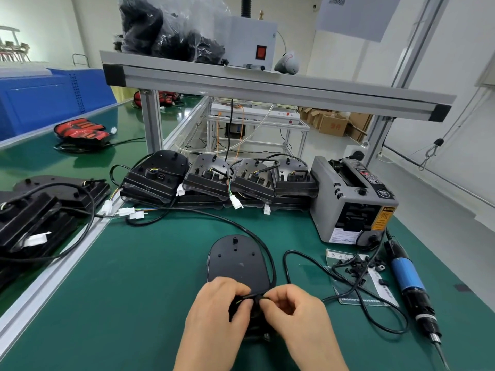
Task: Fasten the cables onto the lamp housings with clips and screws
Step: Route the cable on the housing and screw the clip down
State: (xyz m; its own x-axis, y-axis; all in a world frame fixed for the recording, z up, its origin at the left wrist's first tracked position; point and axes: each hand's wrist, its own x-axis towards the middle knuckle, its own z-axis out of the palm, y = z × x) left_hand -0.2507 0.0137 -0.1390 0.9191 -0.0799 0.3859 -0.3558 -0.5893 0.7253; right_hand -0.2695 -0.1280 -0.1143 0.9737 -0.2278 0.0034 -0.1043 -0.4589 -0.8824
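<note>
While left hand (214, 314) pinches cable (272, 269), flat black housing (235, 261)

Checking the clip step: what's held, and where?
Left hand and right hand pinch the black cable where it crosses the lamp housing's near end.

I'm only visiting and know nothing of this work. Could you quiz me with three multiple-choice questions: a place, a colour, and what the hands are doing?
1. Where does the electric screwdriver lie? A on the upper shelf; B on the green mat, right of the lamp housing; C in a hand.
2. What colour is its grip? A red; B yellow; C blue.
3. What do the left hand and right hand do? A pinch the black cable; B lie flat; C push a switch.
Answers: 1 B, it lies by the mat's right edge; 2 C, a blue sleeve wraps it; 3 A, both hands' fingertips meet on the cable.
</note>
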